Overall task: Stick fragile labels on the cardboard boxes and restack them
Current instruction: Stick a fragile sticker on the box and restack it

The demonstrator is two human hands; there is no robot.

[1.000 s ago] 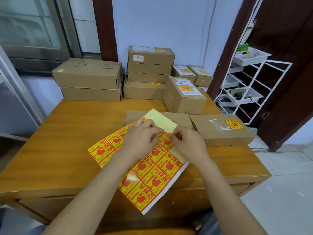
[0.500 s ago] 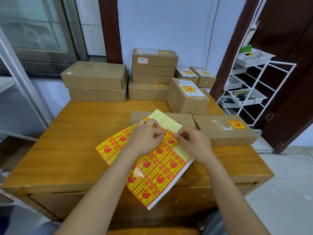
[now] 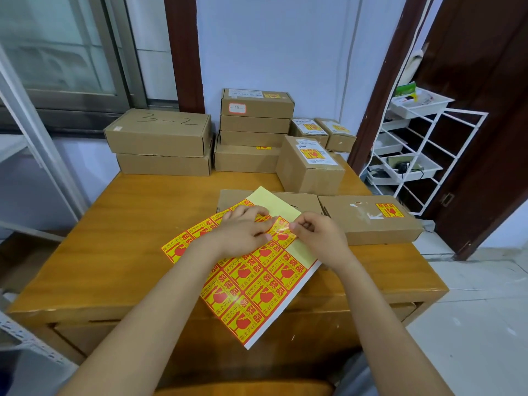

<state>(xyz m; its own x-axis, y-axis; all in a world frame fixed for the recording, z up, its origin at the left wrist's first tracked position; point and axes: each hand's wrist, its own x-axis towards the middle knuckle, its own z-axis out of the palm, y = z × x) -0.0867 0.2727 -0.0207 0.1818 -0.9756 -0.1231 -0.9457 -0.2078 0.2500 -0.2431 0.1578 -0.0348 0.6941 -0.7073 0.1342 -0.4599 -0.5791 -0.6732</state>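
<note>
A sheet of yellow-and-red fragile labels [image 3: 251, 284] lies on the wooden table [image 3: 120, 252], its near end hanging over the front edge. My left hand [image 3: 243, 232] presses flat on the sheet. My right hand [image 3: 317, 235] pinches the corner of one label [image 3: 283, 227], which is partly lifted from the pale backing. A flat cardboard box [image 3: 303, 200] with no label showing lies under the sheet's far end. To its right lies a flat box [image 3: 368, 221] bearing a fragile label.
At the back of the table stand stacks of cardboard boxes: two large ones [image 3: 160, 138] at the left, a taller stack [image 3: 255, 127] in the middle, smaller labelled boxes [image 3: 311, 164] at the right. A white wire rack [image 3: 414, 155] stands right of the table.
My right hand has peeled the label's corner further up from the backing. The view has shifted slightly; my left hand stays pressed on the sheet.
</note>
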